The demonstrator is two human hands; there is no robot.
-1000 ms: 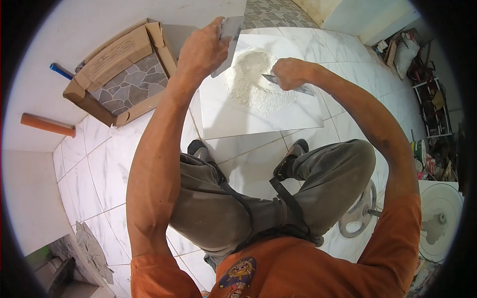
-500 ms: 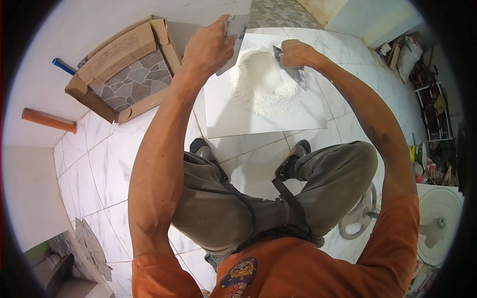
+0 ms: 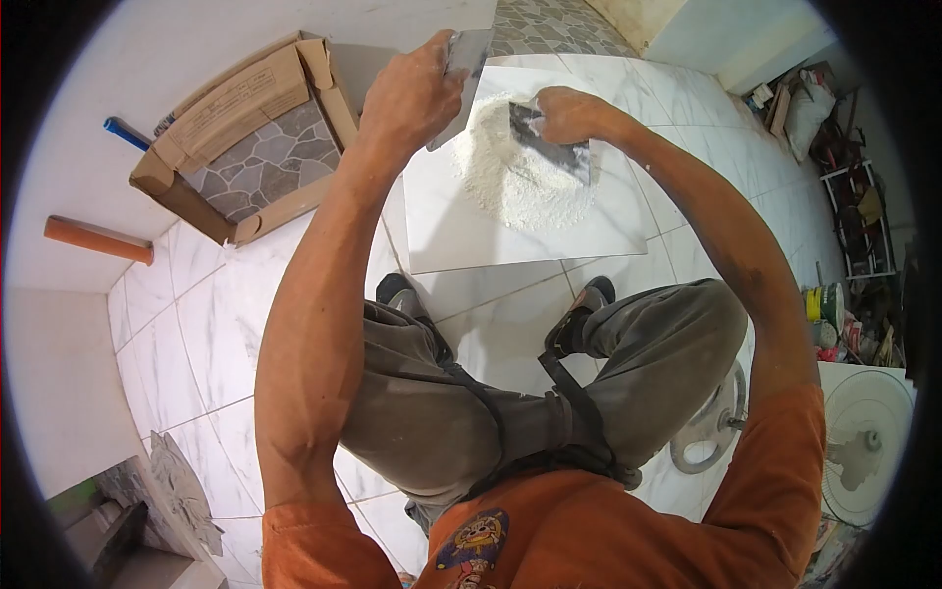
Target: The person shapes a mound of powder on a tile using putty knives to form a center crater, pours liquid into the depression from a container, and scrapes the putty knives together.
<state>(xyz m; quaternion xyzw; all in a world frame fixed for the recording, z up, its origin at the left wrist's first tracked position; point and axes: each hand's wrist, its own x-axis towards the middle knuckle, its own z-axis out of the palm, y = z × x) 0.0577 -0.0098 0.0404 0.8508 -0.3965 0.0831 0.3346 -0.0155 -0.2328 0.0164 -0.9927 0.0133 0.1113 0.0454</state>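
Note:
My left hand [image 3: 412,93] is closed around a wide, flat metal scraper [image 3: 465,83], its blade held upright at the left side of a heap of white powder [image 3: 530,201]. My right hand [image 3: 569,115] grips a second metal scraper [image 3: 549,152] with a dark, smeared face. That blade lies over the upper middle of the heap and hides part of it; whether it touches the powder I cannot tell. Under the powder is a square white marbled tile [image 3: 461,240], lying on the floor in front of my feet.
An opened cardboard box [image 3: 231,108] with stone-patterned tile stands at left, near an orange pipe [image 3: 98,240]. A round fan [image 3: 868,447] is at lower right. Cans [image 3: 829,304], a sack [image 3: 810,113] and clutter line the right wall. Marbled tiles [image 3: 196,344] cover the floor.
My right hand has moved left with its scraper, from the heap's right edge to over its upper middle, showing more of the blade's face. My left hand stays almost still.

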